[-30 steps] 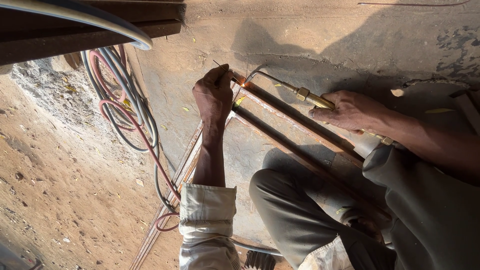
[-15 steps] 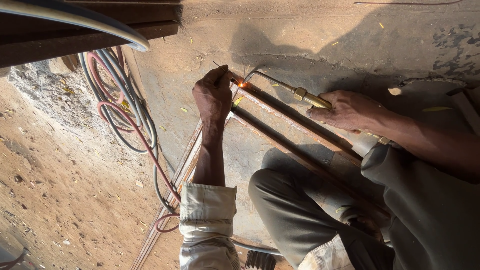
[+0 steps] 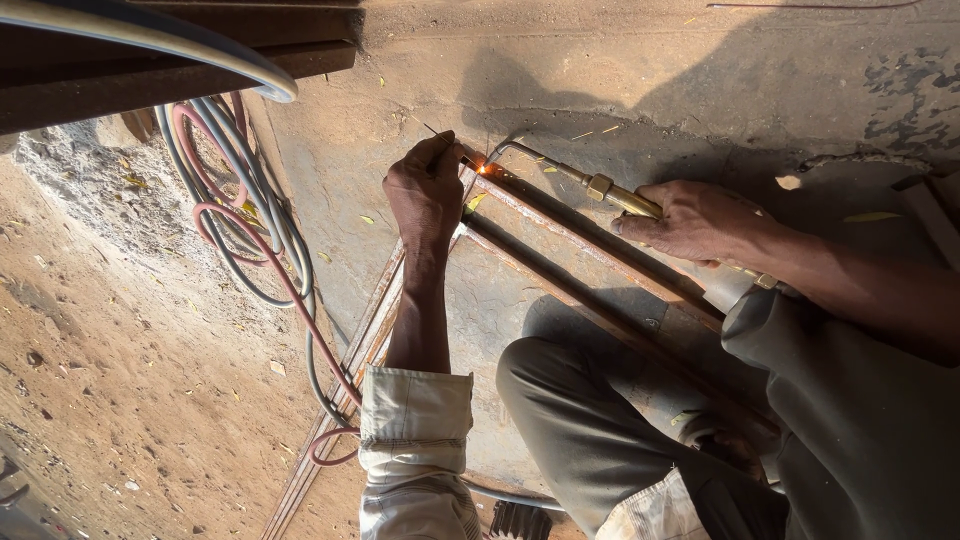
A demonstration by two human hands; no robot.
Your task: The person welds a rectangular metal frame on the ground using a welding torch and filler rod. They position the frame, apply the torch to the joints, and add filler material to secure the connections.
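- Head view, centre top of the frame: the left hand (image 3: 427, 190) is closed in a pinch around a thin filler rod (image 3: 437, 134), whose tip pokes out above the knuckles toward the glowing joint (image 3: 487, 168).
- Right of centre, the right hand (image 3: 690, 220) is wrapped shut around the brass torch (image 3: 600, 188); its curved neck runs left and its tip sits just beside the orange spot.
- That rod looks light and springy, best pinched near its working end as it is here; the torch is stiff metal with a smooth handle, a full-fist hold suits it, well back from the hot nozzle.
- Rusty steel bars (image 3: 590, 250) run diagonally from the joint down to the lower right; they read as heavy, rigid and rough with scale, and hot near the glow, so any hold belongs far down their length.
- Left of the frame: soft rubber hoses (image 3: 250, 225), pink and grey, loop loosely over the concrete floor (image 3: 700, 90).
- Bottom centre: a pale rolled sleeve (image 3: 415, 420) and a bent knee in grey cloth (image 3: 570, 420).
- Lower left is dusty brown earth (image 3: 120, 400), crumbly and pebbled.
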